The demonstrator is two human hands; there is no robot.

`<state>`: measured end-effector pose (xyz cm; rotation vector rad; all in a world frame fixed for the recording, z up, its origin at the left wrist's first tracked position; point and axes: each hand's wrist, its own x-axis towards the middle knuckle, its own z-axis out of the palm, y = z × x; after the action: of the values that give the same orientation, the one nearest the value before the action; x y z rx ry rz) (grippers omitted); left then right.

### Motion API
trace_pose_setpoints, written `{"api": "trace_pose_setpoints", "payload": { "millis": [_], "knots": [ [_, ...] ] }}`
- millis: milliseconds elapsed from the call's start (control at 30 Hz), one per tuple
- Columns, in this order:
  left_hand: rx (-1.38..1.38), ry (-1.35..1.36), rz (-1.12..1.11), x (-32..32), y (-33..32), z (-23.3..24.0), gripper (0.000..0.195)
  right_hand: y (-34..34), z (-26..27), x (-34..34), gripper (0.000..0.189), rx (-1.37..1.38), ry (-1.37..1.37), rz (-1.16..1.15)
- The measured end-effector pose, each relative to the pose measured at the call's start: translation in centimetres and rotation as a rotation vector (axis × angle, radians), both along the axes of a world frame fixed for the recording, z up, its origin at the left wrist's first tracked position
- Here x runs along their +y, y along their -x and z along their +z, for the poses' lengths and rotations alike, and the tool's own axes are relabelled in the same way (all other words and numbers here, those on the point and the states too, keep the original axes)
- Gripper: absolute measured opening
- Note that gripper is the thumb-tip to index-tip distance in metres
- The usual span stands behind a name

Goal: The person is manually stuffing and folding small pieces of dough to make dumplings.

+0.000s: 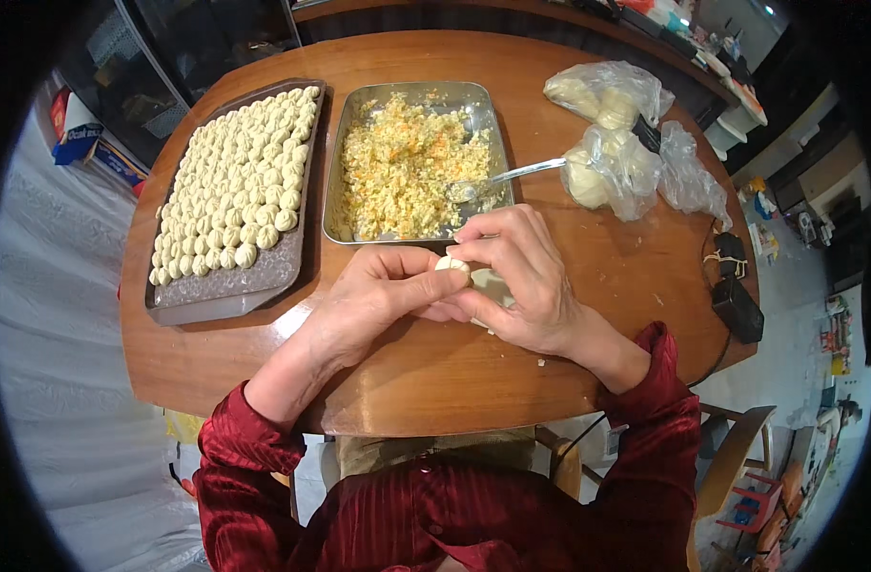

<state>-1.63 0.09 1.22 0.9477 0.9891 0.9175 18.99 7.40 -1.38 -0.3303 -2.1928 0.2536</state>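
A small pleated dough bun (452, 264) is held between my left hand (386, 289) and my right hand (517, 279), near the table's middle. My left thumb lies along its side, and my right fingertips touch its top. Partly hidden under my right hand is a pale piece of dough (494, 287). Just beyond my hands stands a metal tray (326, 207) with a chopped filling (407, 164) flecked with orange. A metal spoon (528, 170) rests in it, its handle over the right rim. To the left, a dark baking tray (263, 275) carries rows of small pleated buns (242, 179).
Clear plastic bags of dough (614, 161) lie at the back right of the wooden table (421, 393), beside a crumpled plastic bag (693, 171). A black power adapter (737, 309) with a cable sits at the right edge. A wooden chair (735, 457) stands at the lower right.
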Motion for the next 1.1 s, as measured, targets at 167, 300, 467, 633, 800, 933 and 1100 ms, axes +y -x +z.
{"api": "trace_pose_setpoints", "payload": {
  "millis": [167, 300, 467, 633, 800, 933, 1100],
  "knots": [
    [-0.057, 0.027, -0.034, -0.1, -0.4, -0.8, 0.031, 0.2, -0.1, 0.1, 0.046, -0.009, -0.012, 0.020],
    [-0.067, 0.040, -0.037, -0.1, -0.5, -0.7, 0.031, 0.1, -0.1, 0.1, 0.043, -0.021, -0.005, 0.034],
    [-0.059, 0.045, -0.016, 0.1, 0.1, -0.4, 0.028, 0.1, 0.0, 0.0, 0.042, -0.011, -0.022, 0.010],
    [-0.063, 0.020, 0.006, 0.3, 0.5, -0.3, 0.026, 0.0, 0.0, 0.0, 0.042, -0.016, -0.040, -0.002],
    [-0.044, 0.018, 0.015, 0.2, 0.0, -0.4, 0.025, 0.1, -0.1, -0.1, 0.045, -0.003, -0.035, -0.013],
    [-0.061, -0.001, -0.045, 0.2, -0.2, -1.3, 0.027, 0.3, 0.2, -0.3, 0.047, -0.020, -0.043, -0.015],
    [-0.068, 0.037, -0.068, 0.0, -0.8, -1.2, 0.031, 0.5, -0.6, -0.2, 0.050, -0.011, -0.058, -0.001]
  ]
}}
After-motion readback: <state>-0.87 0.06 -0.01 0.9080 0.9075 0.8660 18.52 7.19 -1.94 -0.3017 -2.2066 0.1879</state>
